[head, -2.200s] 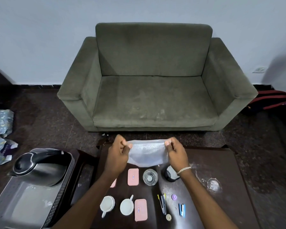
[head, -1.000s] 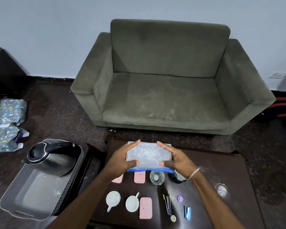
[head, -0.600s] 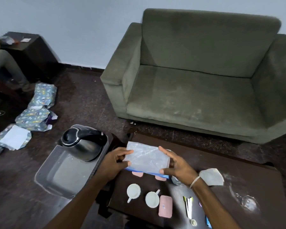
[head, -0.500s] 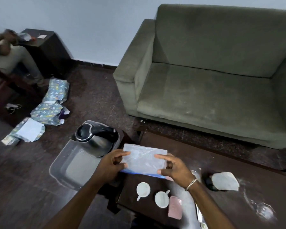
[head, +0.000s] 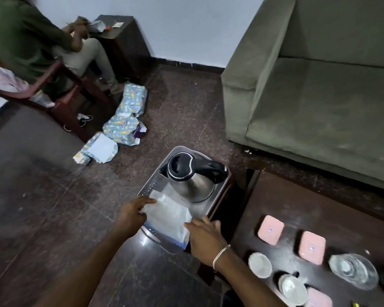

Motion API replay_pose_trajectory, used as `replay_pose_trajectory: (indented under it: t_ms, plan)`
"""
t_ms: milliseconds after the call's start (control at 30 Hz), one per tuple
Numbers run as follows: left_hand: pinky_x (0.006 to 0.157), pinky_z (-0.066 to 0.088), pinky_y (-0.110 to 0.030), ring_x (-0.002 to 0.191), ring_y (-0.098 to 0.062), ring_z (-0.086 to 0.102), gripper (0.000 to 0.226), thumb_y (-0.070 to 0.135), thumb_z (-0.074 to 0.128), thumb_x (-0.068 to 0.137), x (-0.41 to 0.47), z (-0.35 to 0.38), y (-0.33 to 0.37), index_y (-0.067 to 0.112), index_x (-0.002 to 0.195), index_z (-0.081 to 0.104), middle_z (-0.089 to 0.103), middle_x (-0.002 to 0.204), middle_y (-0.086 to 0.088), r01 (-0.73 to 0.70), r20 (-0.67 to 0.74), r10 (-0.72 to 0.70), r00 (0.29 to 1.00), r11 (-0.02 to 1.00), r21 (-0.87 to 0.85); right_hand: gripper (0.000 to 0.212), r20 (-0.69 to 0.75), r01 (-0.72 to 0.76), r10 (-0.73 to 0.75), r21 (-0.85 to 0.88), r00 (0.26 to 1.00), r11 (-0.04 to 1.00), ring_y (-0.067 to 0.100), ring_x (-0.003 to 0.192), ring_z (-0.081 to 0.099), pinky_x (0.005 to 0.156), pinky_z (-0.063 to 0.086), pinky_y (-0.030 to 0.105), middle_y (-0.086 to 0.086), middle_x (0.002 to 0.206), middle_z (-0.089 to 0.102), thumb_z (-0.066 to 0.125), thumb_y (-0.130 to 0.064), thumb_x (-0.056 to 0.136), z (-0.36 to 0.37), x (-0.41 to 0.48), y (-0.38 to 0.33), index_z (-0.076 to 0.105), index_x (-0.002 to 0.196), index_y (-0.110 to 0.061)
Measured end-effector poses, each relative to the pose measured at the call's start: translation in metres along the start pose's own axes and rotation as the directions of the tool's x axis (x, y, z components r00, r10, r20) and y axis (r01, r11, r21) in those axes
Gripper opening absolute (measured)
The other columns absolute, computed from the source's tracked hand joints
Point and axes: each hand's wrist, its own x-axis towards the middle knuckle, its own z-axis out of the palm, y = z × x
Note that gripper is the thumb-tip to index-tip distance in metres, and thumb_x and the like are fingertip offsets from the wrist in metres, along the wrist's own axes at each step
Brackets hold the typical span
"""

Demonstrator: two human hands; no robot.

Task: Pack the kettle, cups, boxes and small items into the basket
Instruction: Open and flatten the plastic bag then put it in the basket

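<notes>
A grey basket [head: 150,185] sits on a low stand left of the dark table [head: 297,202]. A steel kettle [head: 192,176] with a black lid stands in its far end. Both hands hold a clear plastic zip bag [head: 167,216] with a blue edge, low inside the basket in front of the kettle. My left hand [head: 132,212] grips its left edge and my right hand [head: 203,234] its near right corner. On the table lie pink boxes [head: 270,229] [head: 312,247], two white cups [head: 259,264] [head: 293,289] and an upturned glass [head: 353,270].
A green sofa [head: 319,96] stands behind the table. Torn patterned wrapping paper [head: 120,127] lies on the floor at the left. A seated person [head: 27,41] on a wooden chair works at a dark cabinet [head: 122,41] in the far left corner.
The view swung left. Both hands carried the plastic bag from above the table over to the basket and lowered it in beside the kettle.
</notes>
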Motion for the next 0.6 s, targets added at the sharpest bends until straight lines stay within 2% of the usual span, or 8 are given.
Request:
replay_pose_trajectory:
  t_ms: [100,167,267,367,433,500,533,600]
  plan:
    - [0.076,0.038,0.003,0.097,-0.017,0.063,0.064,-0.024,0.055,0.069,0.02,0.005,-0.031,0.017,0.112,0.079,0.067,0.12,0.005,-0.005,0.0,0.005,1.0,0.995,0.104,0.029,0.038,-0.013,0.017,-0.097,0.999,0.995,0.028,0.113,0.038,0.078,0.021,0.042,-0.005,0.112,0.06,0.051,-0.017,0.075,0.018,0.024,-0.011,0.06,0.103,-0.021]
    - [0.083,0.042,-0.002,0.103,-0.019,0.065,0.062,-0.021,0.057,0.07,0.032,0.011,-0.052,0.017,0.114,0.078,0.066,0.121,0.004,-0.022,0.036,0.016,0.999,0.987,0.162,0.028,0.063,-0.02,0.029,-0.14,0.998,0.99,0.03,0.111,0.039,0.08,0.021,0.045,-0.003,0.105,0.063,0.047,-0.018,0.071,0.034,0.042,-0.015,0.062,0.093,-0.019]
    - [0.09,0.053,-0.023,0.105,-0.022,0.07,0.058,-0.016,0.06,0.07,0.042,0.025,-0.065,0.018,0.114,0.078,0.069,0.119,0.006,-0.07,0.122,0.043,0.992,0.972,0.224,0.04,0.124,-0.024,0.048,-0.187,0.991,0.982,0.031,0.112,0.036,0.084,0.02,0.05,0.002,0.103,0.063,0.039,-0.028,0.07,0.054,0.058,-0.016,0.069,0.093,-0.014]
    - [0.089,0.049,-0.02,0.111,-0.023,0.069,0.056,-0.011,0.061,0.072,0.053,0.039,-0.067,0.017,0.116,0.078,0.07,0.125,0.0,-0.154,0.176,0.102,0.979,0.938,0.309,0.036,0.159,-0.04,0.081,-0.247,0.984,0.968,0.033,0.116,0.033,0.09,0.018,0.053,0.006,0.11,0.059,0.046,-0.022,0.076,0.068,0.061,-0.017,0.072,0.099,-0.013]
    - [0.093,0.052,-0.032,0.113,-0.03,0.062,0.051,-0.007,0.064,0.076,0.056,0.044,-0.064,0.02,0.117,0.077,0.062,0.127,-0.005,-0.211,0.187,0.151,0.971,0.908,0.361,0.032,0.149,-0.073,0.118,-0.281,0.982,0.957,0.033,0.115,0.034,0.092,0.019,0.053,0.008,0.113,0.055,0.051,-0.02,0.079,0.067,0.063,-0.019,0.072,0.103,-0.016]
    - [0.091,0.054,-0.043,0.111,-0.032,0.051,0.044,0.005,0.073,0.079,0.059,0.047,-0.056,0.026,0.117,0.073,0.053,0.126,-0.005,-0.236,0.166,0.174,0.971,0.83,0.506,0.03,0.124,-0.092,0.133,-0.292,0.983,0.952,0.033,0.111,0.038,0.091,0.024,0.052,0.01,0.112,0.053,0.056,-0.024,0.079,0.06,0.07,-0.024,0.071,0.103,-0.017]
    - [0.09,0.054,-0.044,0.11,-0.031,0.049,0.041,0.011,0.076,0.079,0.062,0.048,-0.052,0.027,0.117,0.07,0.05,0.124,-0.004,-0.257,0.173,0.193,0.966,0.798,0.546,0.028,0.101,-0.082,0.116,-0.287,0.988,0.955,0.033,0.11,0.039,0.09,0.027,0.052,0.011,0.113,0.054,0.058,-0.025,0.079,0.056,0.076,-0.026,0.071,0.102,-0.017]
    - [0.091,0.053,-0.044,0.108,-0.03,0.053,0.041,0.02,0.08,0.08,0.067,0.051,-0.042,0.024,0.119,0.066,0.051,0.12,-0.005,-0.326,0.241,0.233,0.942,0.809,0.49,0.025,0.051,-0.012,0.026,-0.256,0.998,0.967,0.034,0.111,0.041,0.089,0.033,0.051,0.011,0.119,0.052,0.063,-0.025,0.08,0.052,0.089,-0.028,0.071,0.102,-0.016]
